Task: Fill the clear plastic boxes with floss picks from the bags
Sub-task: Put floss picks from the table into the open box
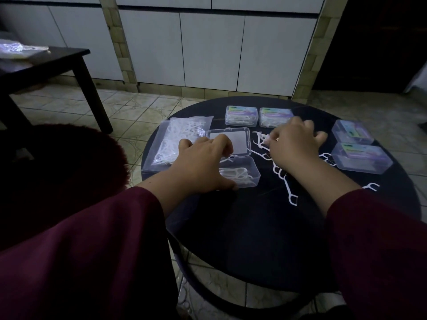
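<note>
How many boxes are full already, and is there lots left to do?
Four closed boxes look done. The open box holds only a few picks; the left hand rests at it while the right hand gathers loose floss picks. Still left: those picks and the bag.

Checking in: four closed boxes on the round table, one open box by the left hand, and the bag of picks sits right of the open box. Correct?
Not quite. In the head view the bag of picks lies left of the open box, not right. The rest holds: four closed boxes, open box by the left hand.
</note>
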